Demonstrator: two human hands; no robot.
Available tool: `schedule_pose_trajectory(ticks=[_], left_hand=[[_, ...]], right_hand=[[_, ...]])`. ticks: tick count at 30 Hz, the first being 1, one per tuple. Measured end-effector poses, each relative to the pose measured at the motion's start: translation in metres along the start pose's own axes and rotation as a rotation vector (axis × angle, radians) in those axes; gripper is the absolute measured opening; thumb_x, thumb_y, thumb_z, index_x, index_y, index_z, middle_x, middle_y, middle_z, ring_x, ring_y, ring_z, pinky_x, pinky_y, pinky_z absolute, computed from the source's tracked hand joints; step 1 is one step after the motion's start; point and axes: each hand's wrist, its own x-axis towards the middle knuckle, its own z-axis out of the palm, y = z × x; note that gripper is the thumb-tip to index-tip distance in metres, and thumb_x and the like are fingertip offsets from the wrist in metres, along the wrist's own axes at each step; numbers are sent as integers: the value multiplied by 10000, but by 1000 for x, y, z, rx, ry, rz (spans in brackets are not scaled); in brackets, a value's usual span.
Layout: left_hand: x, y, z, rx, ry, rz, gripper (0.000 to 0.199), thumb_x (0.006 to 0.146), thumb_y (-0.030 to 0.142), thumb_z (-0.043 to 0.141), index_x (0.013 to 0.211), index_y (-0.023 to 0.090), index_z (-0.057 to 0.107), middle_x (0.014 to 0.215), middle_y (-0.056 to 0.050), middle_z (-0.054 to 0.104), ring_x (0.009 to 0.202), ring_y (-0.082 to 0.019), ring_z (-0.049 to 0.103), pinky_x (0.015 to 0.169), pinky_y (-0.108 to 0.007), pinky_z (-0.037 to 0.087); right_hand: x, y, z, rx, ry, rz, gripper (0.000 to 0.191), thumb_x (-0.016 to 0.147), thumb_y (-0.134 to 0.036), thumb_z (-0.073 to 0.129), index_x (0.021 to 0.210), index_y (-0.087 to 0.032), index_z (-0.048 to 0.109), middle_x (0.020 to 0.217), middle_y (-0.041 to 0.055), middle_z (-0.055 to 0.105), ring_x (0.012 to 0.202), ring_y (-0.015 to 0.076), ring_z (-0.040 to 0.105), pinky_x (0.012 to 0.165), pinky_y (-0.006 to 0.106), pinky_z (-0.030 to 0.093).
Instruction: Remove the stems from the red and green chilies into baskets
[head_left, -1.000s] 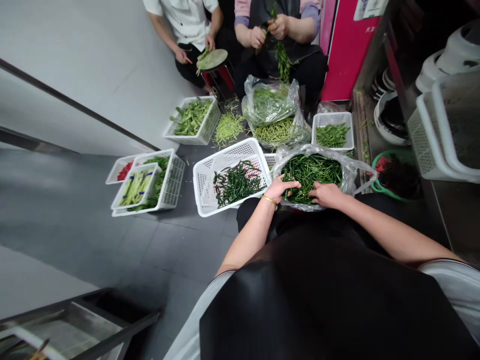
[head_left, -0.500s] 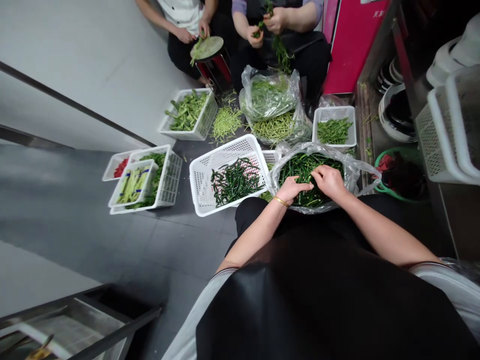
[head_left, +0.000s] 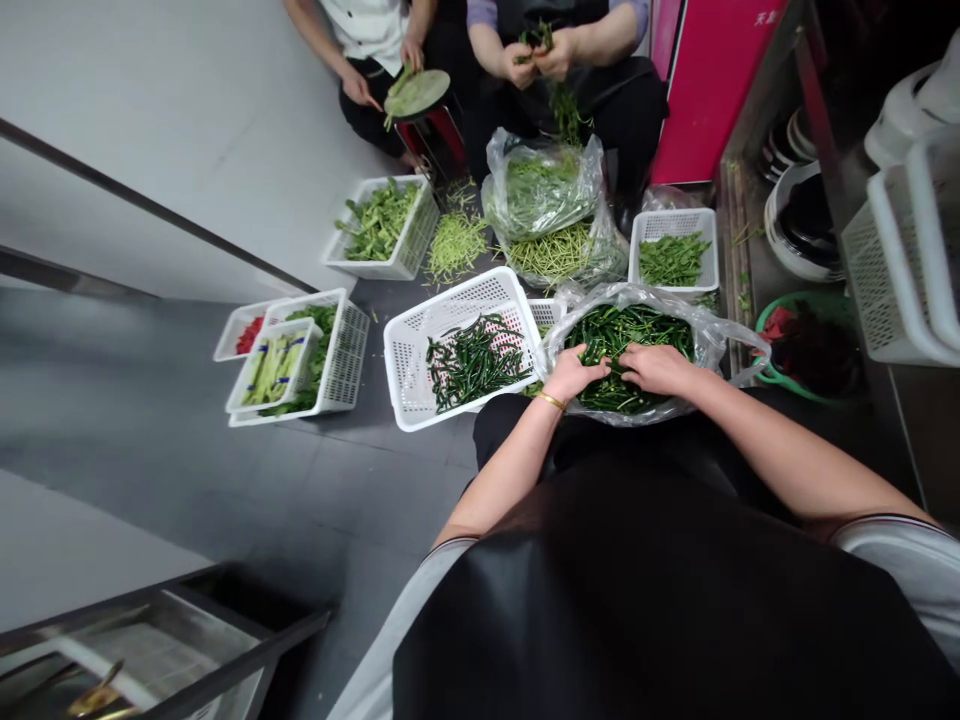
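My left hand [head_left: 574,374], with a gold bangle at the wrist, has its fingers curled around a few green chili peppers [head_left: 592,354]. It is over the left part of a clear plastic bag [head_left: 709,335] heaped with long green chilies. In the same bag my right hand [head_left: 657,369] reaches in from the right, its fingers stretched and slightly apart, tips touching the pile. Left of the bag, a white perforated basket [head_left: 411,375] tilts and holds loose dark green chilies [head_left: 476,362] without long stems showing.
Beyond are bags of greens [head_left: 544,190], a basket of leaves [head_left: 641,250], a basket of stalks [head_left: 412,245] and trimmings [head_left: 456,246] on the floor. Stacked baskets [head_left: 345,350] stand left, a green basin [head_left: 784,382] right. Two people sit opposite, one handling greens [head_left: 568,110].
My right hand has moved from a pinch close to my left hand to lower in the chili pile, fingers extended. Opposite, one person's hands have come together on the greens.
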Motion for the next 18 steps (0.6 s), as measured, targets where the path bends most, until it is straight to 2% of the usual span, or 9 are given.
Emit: schedule_pose_trajectory(ticks=[4, 9, 12, 14, 16, 18], left_hand=[[7, 4, 4, -92, 120, 89, 338, 549, 288, 840, 739, 154, 595, 723, 2, 658, 693, -137, 613, 712, -281, 496], [7, 5, -7, -316, 177, 19, 351, 574, 322, 820, 753, 152, 572, 785, -47, 709, 666, -132, 621, 557, -229, 440], [4, 5, -12, -401, 223, 16, 328, 637, 354, 770, 798, 156, 563, 924, -93, 732, 672, -111, 610, 490, -208, 370], [1, 8, -10, -414, 210, 32, 329, 663, 373, 754, 822, 159, 562, 974, -102, 731, 665, -100, 595, 484, -210, 356], [-2, 11, -4, -389, 145, 53, 355, 667, 402, 765, 834, 159, 567, 960, -97, 726, 641, -99, 576, 488, -222, 363], [-7, 16, 6, -324, 75, 71, 387, 667, 442, 775, 837, 161, 569, 894, -81, 714, 622, -108, 565, 504, -240, 389]], right_hand=[[-4, 10, -16, 74, 121, 39, 269, 961, -366, 461, 1041, -183, 641, 1008, 97, 704, 850, 208, 642, 681, 271, 398], [-9, 12, -8, 472, 262, 2, 378, 954, -445, 438, 731, -196, 614, 698, 27, 676, 676, 157, 605, 659, 245, 391], [-12, 13, -4, 685, 441, 166, 490, 936, -565, 417, 697, -191, 626, 609, 18, 641, 591, 145, 570, 617, 245, 397], [-13, 10, -4, 763, 531, 258, 559, 920, -638, 392, 703, -185, 639, 581, 15, 624, 546, 137, 541, 578, 244, 391], [-13, 2, -4, 734, 522, 213, 580, 902, -669, 407, 672, -186, 630, 561, 10, 606, 532, 131, 525, 557, 241, 380], [-10, -10, -4, 610, 424, 92, 554, 872, -660, 485, 613, -187, 610, 552, 17, 599, 545, 132, 533, 558, 242, 375]])
